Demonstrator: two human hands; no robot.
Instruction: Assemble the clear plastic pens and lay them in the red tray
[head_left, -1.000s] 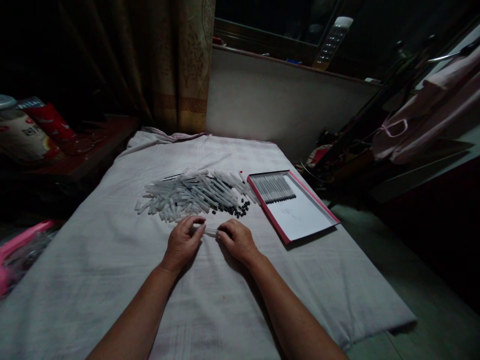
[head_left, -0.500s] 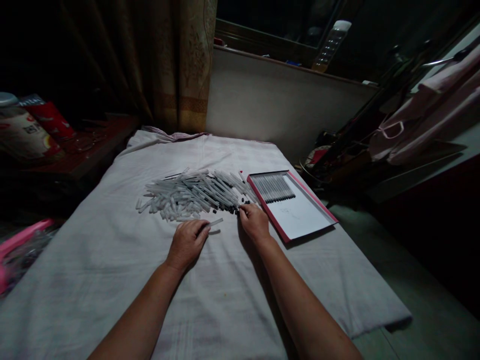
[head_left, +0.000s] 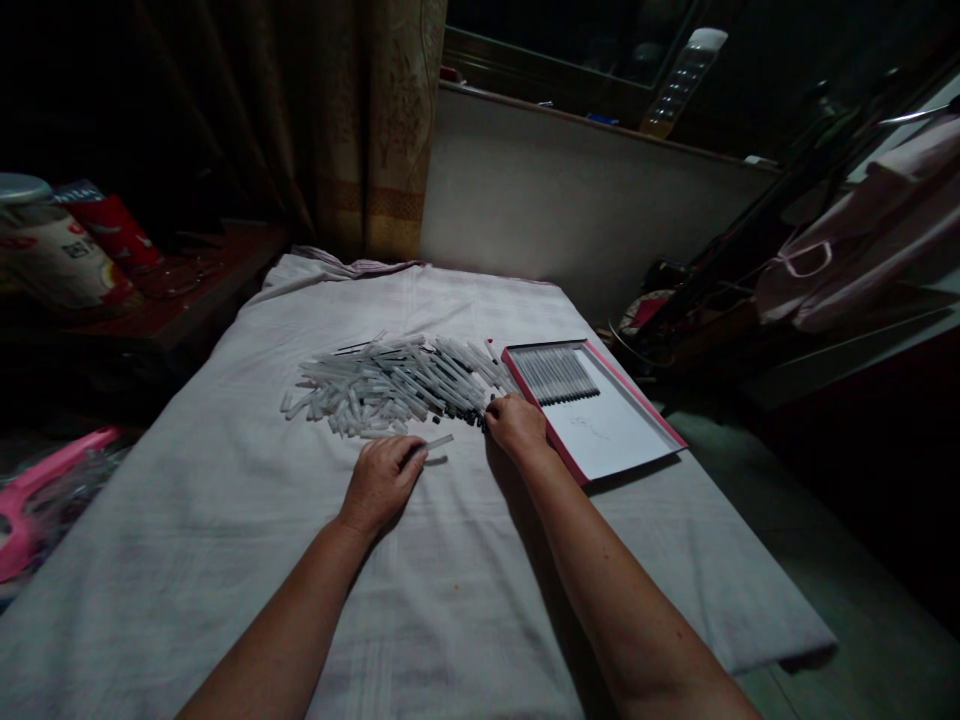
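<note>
My left hand (head_left: 384, 480) is closed on a translucent pen barrel (head_left: 440, 441), whose free end points right, just above the cloth. My right hand (head_left: 517, 424) pinches at the right edge of the pile, by the small black pen plugs (head_left: 471, 416); what its fingertips hold, if anything, is too small to make out. The pile of pen parts (head_left: 375, 385) lies beyond both hands, with clear barrels, short caps and dark refills mixed together. Right of it, a shallow red-edged box (head_left: 622, 440) carries a row of pens (head_left: 559, 375) with black ends along its far left part.
A pale cloth (head_left: 420, 600) covers the table. On the left stand a side table with a jar (head_left: 64, 250) and a pink plastic handle (head_left: 45, 490). Behind are a curtain (head_left: 375, 130) and a sill with a bottle (head_left: 682, 85). Pink clothing hangs at right.
The view has shifted slightly, moving most things a little right. My right hand stays at the black plugs, its fingertips slightly farther along the edge. My left hand still holds the barrel.
</note>
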